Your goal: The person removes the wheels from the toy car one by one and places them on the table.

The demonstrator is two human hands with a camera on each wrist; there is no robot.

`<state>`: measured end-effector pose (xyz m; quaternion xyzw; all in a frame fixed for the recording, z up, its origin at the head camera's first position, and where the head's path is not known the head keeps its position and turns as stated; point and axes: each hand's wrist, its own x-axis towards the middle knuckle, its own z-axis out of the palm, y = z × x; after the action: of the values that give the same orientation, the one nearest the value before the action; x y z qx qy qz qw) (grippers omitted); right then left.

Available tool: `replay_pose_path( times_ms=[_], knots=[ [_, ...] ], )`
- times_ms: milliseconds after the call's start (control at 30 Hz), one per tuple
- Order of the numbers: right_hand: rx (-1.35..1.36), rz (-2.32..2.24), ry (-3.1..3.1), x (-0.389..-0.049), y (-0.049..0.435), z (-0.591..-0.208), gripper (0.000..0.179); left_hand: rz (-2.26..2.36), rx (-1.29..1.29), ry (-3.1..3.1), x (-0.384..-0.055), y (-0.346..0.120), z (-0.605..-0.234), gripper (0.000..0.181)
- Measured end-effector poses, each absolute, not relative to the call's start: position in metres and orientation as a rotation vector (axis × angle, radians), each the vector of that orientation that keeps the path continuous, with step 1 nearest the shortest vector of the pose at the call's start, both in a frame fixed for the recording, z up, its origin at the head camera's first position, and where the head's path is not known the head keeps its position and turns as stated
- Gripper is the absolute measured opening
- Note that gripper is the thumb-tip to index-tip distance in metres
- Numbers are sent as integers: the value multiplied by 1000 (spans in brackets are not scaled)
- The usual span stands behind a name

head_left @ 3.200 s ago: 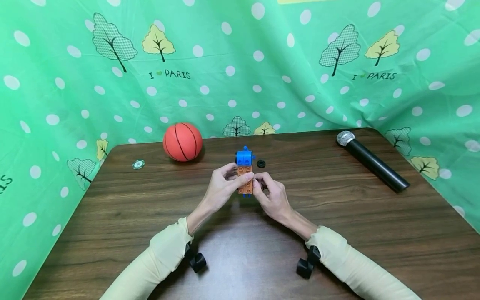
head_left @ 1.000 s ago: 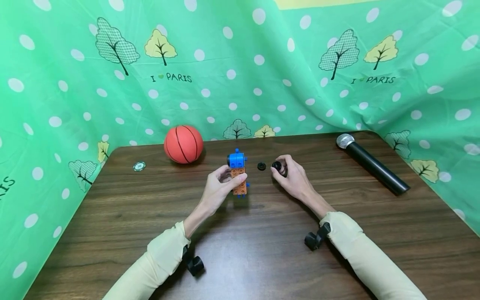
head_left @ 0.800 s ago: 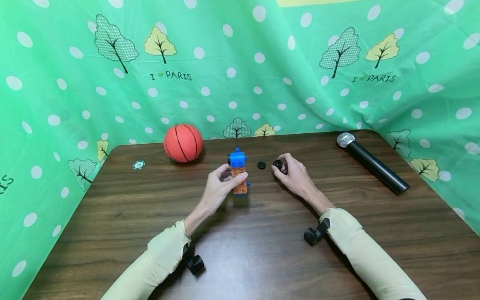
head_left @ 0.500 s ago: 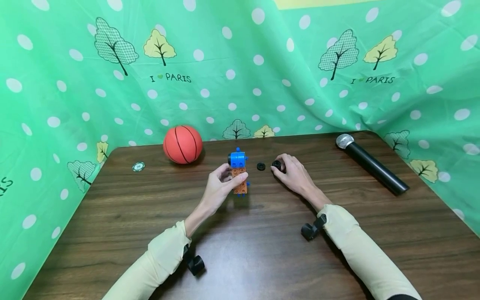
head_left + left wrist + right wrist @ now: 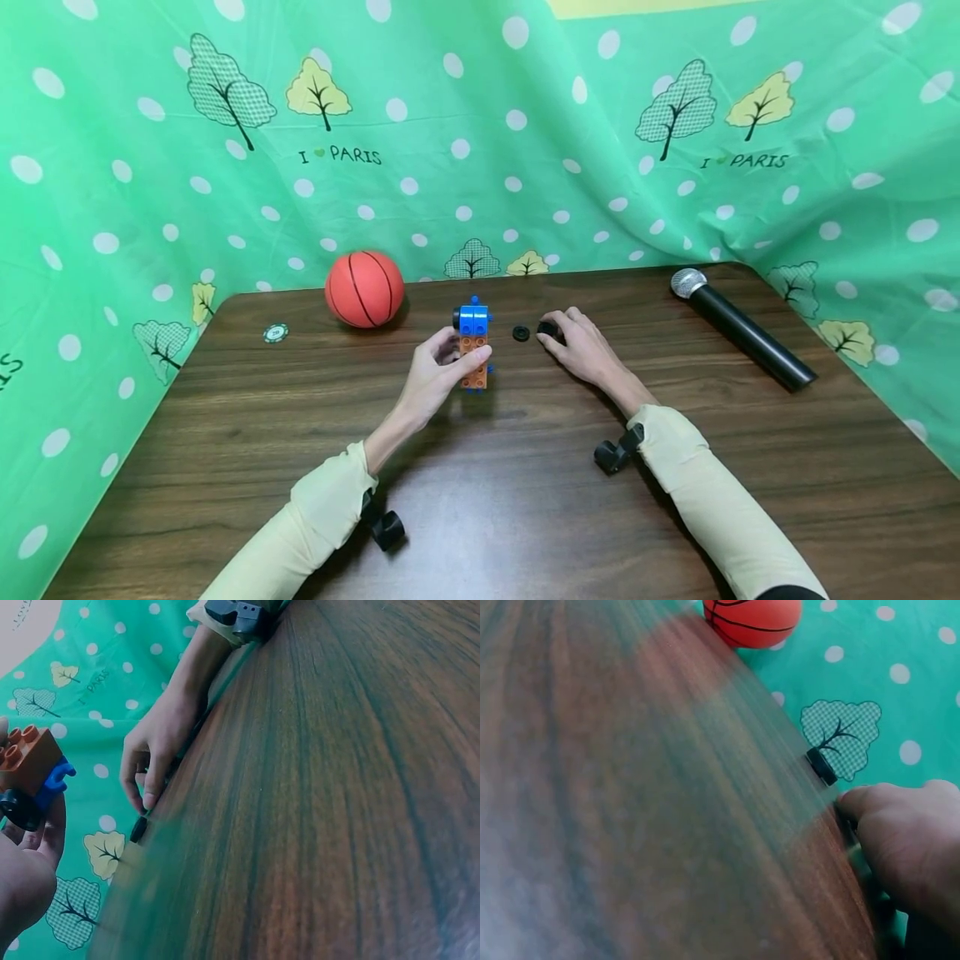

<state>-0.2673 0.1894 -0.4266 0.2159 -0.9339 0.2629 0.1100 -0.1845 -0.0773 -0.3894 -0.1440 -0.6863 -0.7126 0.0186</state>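
Note:
My left hand [image 5: 432,379] grips a toy brick car [image 5: 473,321] above the table, thumb across its orange studded part. Its far end is blue, with a black wheel on the left side and bare blue pegs on the right. In the left wrist view, a black wheel [image 5: 21,809] and a blue hook [image 5: 60,777] show on the car. My right hand [image 5: 588,354] pinches a black toy wheel [image 5: 547,329] low at the tabletop; fingers partly hide it. Just left of it lies another black wheel [image 5: 521,333], also seen alone as a wheel [image 5: 821,766] in the right wrist view.
A red toy basketball [image 5: 364,289] sits at the back left, with a poker chip [image 5: 275,333] to its left. A black microphone [image 5: 742,329] lies at the right. Green printed cloth [image 5: 465,100] hangs behind the wooden table [image 5: 495,517].
My right hand has left the car's right side and moved right with a black wheel, then lowered it to the table beside the other wheel. The left hand shifts slightly left, still gripping the car.

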Motion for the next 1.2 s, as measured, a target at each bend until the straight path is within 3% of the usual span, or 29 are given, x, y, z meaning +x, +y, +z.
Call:
replay_pose_path(
  times_ms=[700, 900, 1200],
  knots=[
    [527, 876, -2708, -257, 184, -421, 33, -2359, -569, -2077, -183, -82, -391, 32],
    [677, 1171, -2489, -236, 161, -404, 26, -2245, -613, -2210, -183, -81, -393, 35],
    [808, 1684, -2405, -212, 139, -379, 32, -2152, -563, -2262, -180, -77, -394, 48]
  ],
)
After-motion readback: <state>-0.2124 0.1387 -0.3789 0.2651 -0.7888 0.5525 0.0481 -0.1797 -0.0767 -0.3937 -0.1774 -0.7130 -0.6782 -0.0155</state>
